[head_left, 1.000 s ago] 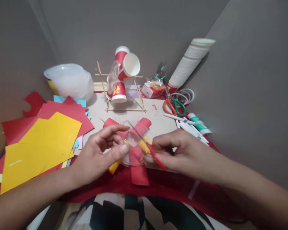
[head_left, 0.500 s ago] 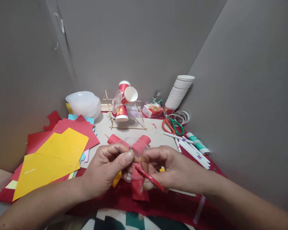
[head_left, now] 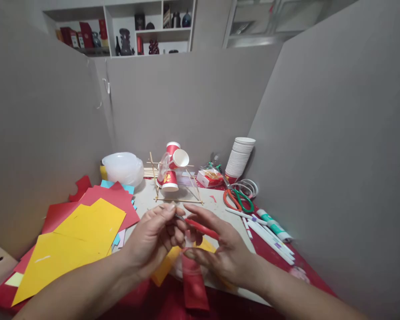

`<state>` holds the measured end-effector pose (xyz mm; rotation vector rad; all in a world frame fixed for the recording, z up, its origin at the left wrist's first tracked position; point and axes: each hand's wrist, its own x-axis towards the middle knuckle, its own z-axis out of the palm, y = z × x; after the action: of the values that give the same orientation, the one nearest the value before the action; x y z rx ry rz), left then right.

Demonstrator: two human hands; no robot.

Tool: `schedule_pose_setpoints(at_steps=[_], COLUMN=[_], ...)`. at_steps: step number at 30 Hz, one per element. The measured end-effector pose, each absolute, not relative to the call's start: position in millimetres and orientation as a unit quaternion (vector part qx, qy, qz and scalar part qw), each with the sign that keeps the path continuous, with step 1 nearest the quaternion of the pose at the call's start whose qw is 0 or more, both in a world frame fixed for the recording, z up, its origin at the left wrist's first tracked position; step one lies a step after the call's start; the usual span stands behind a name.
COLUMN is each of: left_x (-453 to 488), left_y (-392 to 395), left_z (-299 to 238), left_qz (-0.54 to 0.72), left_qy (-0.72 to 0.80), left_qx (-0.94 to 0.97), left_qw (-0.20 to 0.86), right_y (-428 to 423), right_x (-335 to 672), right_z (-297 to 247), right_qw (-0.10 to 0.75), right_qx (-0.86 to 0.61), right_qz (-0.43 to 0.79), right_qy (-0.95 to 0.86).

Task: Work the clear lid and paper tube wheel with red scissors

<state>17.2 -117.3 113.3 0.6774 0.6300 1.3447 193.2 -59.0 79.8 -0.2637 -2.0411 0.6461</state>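
The step in hand appears to be close work with a red-handled tool point(head_left: 203, 229), probably small scissors, held up at the centre of the frame, its dark metal end pointing at the left hand point(head_left: 153, 233). The next move seems to call for a steady left hand and a settled hold by the right hand point(head_left: 231, 253) on the handle. The left hand comes in from the lower left, palm turned inward, thumb and fingers drawn together by the metal end; what lies between them cannot be told. The right hand enters from the lower right, thumb spread well apart from the forefinger, the handle lying between; how firmly it is gripped does not show. Below the hands, at lower centre, a red piece point(head_left: 195, 289) points towards the person, with a yellow piece point(head_left: 166, 264) just to its left, over the edge of a pale board point(head_left: 216, 208).
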Motion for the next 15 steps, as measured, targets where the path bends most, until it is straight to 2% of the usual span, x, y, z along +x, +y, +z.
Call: schedule_pose_setpoints(at_steps=[5,12,15], left_x=[35.5,37.9,26.9], left_y=[-114.6,-110.8,-112.4], left_z=[100.5,94.5,98.5], left_qz=[0.581,0.562,0.519], left_qy=[0.257,0.248,0.286], left_qx=[0.301,0.303,0.355], left_qw=[0.711,0.729,0.723], right_y=[-62.0,-57.9,-57.4], right_x=[189.2,187.4,193.8], right_z=[85.0,91.8,90.6], right_qw=[0.535,0.548,0.539], right_qx=[-0.052,-0.055,-0.076], right_qz=[0.182,0.13,0.165], right_qy=[-0.824,-0.824,-0.823])
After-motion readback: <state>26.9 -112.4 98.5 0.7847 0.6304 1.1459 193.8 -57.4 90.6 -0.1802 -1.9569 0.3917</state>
